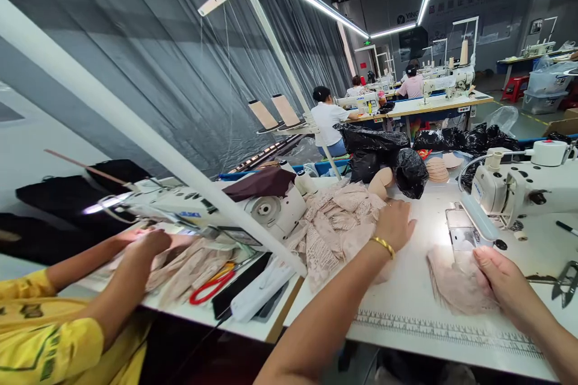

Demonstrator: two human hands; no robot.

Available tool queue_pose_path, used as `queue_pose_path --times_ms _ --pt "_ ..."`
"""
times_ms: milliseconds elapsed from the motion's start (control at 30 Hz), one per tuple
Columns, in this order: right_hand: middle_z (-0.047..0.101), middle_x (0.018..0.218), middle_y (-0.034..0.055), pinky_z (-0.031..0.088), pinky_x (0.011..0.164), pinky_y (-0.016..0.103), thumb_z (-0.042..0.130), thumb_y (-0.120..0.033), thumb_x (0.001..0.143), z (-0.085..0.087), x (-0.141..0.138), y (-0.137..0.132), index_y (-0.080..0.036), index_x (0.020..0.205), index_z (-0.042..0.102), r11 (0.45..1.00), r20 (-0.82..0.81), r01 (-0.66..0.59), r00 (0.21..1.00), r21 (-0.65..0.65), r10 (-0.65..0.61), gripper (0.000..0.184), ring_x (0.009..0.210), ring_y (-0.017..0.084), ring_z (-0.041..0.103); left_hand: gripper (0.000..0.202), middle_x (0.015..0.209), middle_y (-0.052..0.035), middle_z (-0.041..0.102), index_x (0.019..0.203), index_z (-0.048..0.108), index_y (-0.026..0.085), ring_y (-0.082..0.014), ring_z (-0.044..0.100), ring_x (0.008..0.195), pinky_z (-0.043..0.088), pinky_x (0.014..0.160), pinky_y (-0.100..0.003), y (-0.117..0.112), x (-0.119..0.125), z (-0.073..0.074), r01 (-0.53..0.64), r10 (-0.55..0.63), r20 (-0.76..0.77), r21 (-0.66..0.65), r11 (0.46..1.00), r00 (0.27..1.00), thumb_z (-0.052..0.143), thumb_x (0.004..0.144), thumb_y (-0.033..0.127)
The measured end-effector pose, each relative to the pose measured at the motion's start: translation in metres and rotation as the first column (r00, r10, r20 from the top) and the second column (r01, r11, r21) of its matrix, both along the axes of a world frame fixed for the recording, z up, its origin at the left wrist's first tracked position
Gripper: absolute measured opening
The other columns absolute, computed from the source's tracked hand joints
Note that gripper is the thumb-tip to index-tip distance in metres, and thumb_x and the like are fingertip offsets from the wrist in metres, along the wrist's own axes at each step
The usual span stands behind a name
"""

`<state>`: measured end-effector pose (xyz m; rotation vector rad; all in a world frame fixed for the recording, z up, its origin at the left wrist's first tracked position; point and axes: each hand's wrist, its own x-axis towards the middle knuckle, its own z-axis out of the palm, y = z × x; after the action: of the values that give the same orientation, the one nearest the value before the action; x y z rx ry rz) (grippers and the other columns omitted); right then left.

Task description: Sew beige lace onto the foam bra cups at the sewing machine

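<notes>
My right hand (499,274) pinches the edge of a pale pink lace piece (460,289), thumb on top and fingers mostly hidden beneath. The piece lies on the table just in front of a sewing machine's lit needle plate (465,238). My left hand (394,225), a gold bracelet on its wrist, reaches to the right edge of a heap of beige lace pieces (334,222). Its thumb stands apart, and the other fingertips are partly hidden. Right beyond those fingers is a beige moulded cup (380,180); I cannot tell whether they touch it.
A white sewing machine (524,186) stands at right, with thread snips (565,284) beside it. Black plastic bags (410,171) and stacked beige cups (437,169) lie behind. At left, a co-worker in a yellow shirt (67,337) handles fabric beside a slanting white pole (158,144) and red-handled scissors (212,287).
</notes>
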<state>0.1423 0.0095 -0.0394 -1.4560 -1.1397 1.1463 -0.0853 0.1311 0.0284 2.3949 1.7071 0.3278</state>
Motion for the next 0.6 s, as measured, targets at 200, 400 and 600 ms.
queue_pose_path --times_ms 200,400,600 --pt "0.058 0.066 -0.0010 0.043 0.055 0.030 0.048 -0.084 0.087 -0.001 -0.001 -0.004 -0.025 0.081 0.059 1.000 -0.034 0.000 0.999 0.014 0.000 0.061 0.060 0.018 0.052 0.025 0.117 -0.0095 0.068 0.115 0.067 0.013 -0.0232 0.066 0.106 0.056 0.096 -0.045 0.041 0.009 -0.010 -0.088 0.088 -0.017 -0.005 0.996 0.996 0.067 0.100 0.034" --pt "0.054 0.064 -0.0035 0.043 0.057 0.029 0.058 -0.072 0.091 -0.001 0.008 -0.003 -0.024 0.086 0.066 0.998 -0.019 0.013 1.000 0.068 -0.011 0.048 0.060 0.018 0.050 0.006 0.090 -0.0053 0.067 0.095 0.057 0.019 -0.0224 0.064 0.089 0.049 0.082 -0.034 -0.005 -0.007 0.012 -0.205 0.182 0.235 0.078 0.976 0.955 0.051 0.092 0.017" --pt "0.060 0.073 -0.0005 0.053 0.079 0.036 0.055 -0.070 0.095 0.002 0.011 -0.009 -0.023 0.108 0.068 0.993 -0.066 0.032 0.998 0.113 -0.025 0.050 0.076 0.022 0.063 0.019 0.071 0.0034 0.052 0.080 0.049 0.022 -0.0153 0.050 0.065 0.039 0.059 -0.025 -0.068 0.000 0.013 0.081 0.113 0.671 -0.251 0.965 0.733 0.060 0.081 0.038"
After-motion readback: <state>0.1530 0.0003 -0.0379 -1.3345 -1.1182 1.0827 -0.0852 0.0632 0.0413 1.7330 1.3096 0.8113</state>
